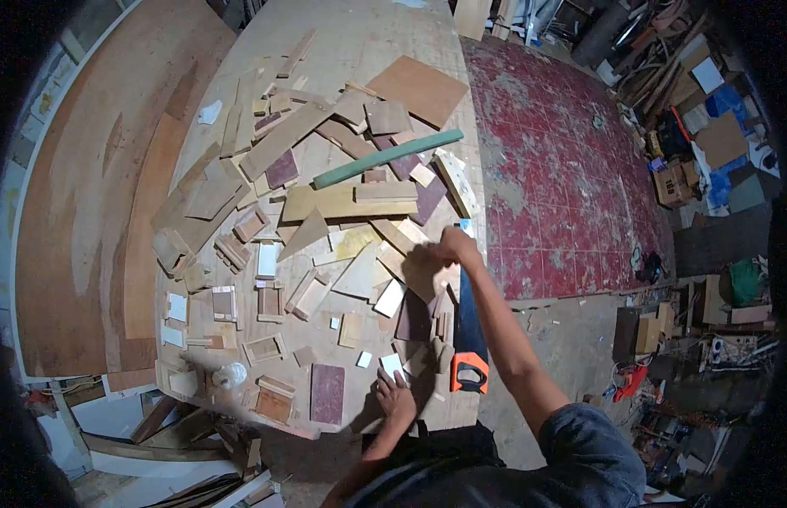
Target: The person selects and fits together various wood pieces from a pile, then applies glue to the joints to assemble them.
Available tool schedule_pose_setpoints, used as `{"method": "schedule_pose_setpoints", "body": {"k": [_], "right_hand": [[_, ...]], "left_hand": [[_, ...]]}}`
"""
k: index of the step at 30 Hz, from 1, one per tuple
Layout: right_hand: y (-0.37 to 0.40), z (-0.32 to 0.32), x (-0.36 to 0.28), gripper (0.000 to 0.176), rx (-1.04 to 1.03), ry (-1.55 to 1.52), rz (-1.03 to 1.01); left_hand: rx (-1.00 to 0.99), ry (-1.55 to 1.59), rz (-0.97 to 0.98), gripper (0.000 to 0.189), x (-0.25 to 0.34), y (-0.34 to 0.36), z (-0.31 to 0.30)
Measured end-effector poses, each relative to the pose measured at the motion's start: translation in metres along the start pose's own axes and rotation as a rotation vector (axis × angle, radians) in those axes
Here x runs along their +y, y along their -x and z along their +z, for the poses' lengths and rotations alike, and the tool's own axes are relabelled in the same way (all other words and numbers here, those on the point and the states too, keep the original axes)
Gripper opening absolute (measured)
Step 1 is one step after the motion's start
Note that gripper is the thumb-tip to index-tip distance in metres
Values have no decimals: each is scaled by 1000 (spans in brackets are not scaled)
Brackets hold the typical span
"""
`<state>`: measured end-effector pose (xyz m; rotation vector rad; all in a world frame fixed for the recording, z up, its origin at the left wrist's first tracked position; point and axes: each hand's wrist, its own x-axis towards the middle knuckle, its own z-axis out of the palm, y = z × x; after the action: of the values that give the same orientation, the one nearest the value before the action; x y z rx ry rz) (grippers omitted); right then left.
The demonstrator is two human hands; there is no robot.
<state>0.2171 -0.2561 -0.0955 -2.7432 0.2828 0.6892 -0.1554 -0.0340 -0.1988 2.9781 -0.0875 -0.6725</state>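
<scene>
My left hand is low over the near part of the wooden table, its fingertips at a small white block. Further forward, my right hand hovers near the table's right edge, fingers curled together; what they hold, if anything, is hidden. Beside and partly under my right forearm lies a handsaw with a dark blade and an orange and black handle. Another small white piece and a dark red rectangular board lie left of my left hand.
Wood offcuts cover much of the table, among them a long green strip and a brown square board. A large wooden panel stands at the left. Red tiled floor lies to the right.
</scene>
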Motion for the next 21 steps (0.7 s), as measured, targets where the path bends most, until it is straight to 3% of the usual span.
{"method": "schedule_pose_setpoints", "body": {"k": [2, 3, 4, 7, 10, 12, 13, 16, 17, 20, 21], "right_hand": [[-53, -7, -10, 47, 72, -161, -64], [-70, -20, -21, 43, 115, -112, -99], [-84, -33, -35, 39, 156, -64, -135], [-138, -47, -61, 31, 315, -53, -247], [-189, -46, -85, 35, 537, -66, -323], [-216, -48, -106, 39, 604, -95, -351], [-226, -50, -116, 44, 672, -127, -373], [-252, -56, -138, 54, 682, -124, -361], [-270, -49, -137, 60, 739, -38, -392], [-286, -51, -147, 57, 734, -29, -440], [-289, -53, -149, 57, 737, -33, -442]], "left_hand": [[279, -158, 33, 79, -5, -6, 45], [-152, 400, -28, 79, 4, 2, -71], [-12, 437, 2, 89, 3, 3, -59], [10, 353, 41, 92, 4, 8, -40], [-66, 236, 46, 92, 7, 6, -19], [-274, 503, -62, 88, 10, 6, -10], [-272, 502, -67, 88, 11, 6, -6], [-352, 543, -115, 90, 11, 4, 4], [-291, 471, -68, 90, 11, 1, -25], [-276, 195, 27, 89, 10, -5, -46], [-333, 248, -13, 87, 9, -5, -47]]}}
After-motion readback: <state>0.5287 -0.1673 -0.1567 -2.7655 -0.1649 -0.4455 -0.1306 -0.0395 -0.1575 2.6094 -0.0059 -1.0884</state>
